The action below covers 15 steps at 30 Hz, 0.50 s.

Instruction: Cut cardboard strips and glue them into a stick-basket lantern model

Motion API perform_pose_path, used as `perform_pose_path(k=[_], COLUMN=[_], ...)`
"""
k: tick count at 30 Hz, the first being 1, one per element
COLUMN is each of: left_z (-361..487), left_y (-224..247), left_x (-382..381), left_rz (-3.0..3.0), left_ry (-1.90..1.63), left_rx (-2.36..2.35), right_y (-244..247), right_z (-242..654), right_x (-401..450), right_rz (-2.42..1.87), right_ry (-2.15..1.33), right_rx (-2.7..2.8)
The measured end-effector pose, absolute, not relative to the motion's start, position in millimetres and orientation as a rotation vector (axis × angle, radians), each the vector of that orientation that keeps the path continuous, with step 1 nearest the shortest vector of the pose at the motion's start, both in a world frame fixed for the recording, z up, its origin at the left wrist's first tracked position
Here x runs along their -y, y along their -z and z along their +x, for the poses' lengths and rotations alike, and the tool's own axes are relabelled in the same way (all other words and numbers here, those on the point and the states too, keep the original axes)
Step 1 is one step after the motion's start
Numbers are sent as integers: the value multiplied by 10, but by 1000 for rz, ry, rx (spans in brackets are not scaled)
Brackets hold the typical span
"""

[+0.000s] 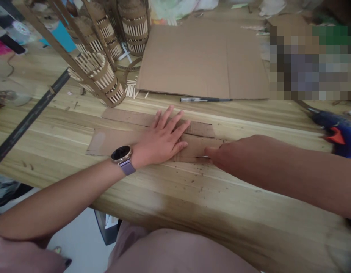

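My left hand (165,138) lies flat with its fingers spread across the cardboard, a watch on its wrist. Under the palm is a wider cardboard strip (107,138). The fingertips reach over a narrower cardboard strip (202,128) just behind it. At the right end of the wider strip my right hand (226,153) is closed, with its fingers bent down at the cardboard. A small pale sliver shows by its fingertips, but what it grips is hidden. Dark crumbs lie on the wood in front of the strips.
A large cardboard sheet (189,60) lies behind, with a pen (205,99) along its near edge. Slatted cardboard-and-stick towers (108,83) stand at the back left near loose sticks (131,90). A dark metal bar (30,115) lies left; a blue glue gun (334,127) lies right.
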<state>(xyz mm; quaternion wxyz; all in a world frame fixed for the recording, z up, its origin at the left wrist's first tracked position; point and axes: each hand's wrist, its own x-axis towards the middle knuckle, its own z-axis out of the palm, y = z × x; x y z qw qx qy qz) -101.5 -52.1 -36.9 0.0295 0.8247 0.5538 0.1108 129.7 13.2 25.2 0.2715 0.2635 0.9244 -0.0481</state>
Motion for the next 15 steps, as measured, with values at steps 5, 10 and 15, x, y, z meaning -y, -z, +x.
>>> perform_pose_path(k=[5, 10, 15], left_z=[-1023, -1015, -1010], left_y=[360, 352, 362], left_x=[525, 526, 527], left_rz=[2531, 2530, 2530], left_ry=[-346, -338, -350], left_rx=[-1698, -1699, -1712], right_y=[-249, -346, -409], right_z=[1388, 1321, 1301], right_x=[-162, -133, -161], right_rz=[649, 583, 557], right_ry=[57, 7, 1], right_rx=[-2433, -2408, -2382])
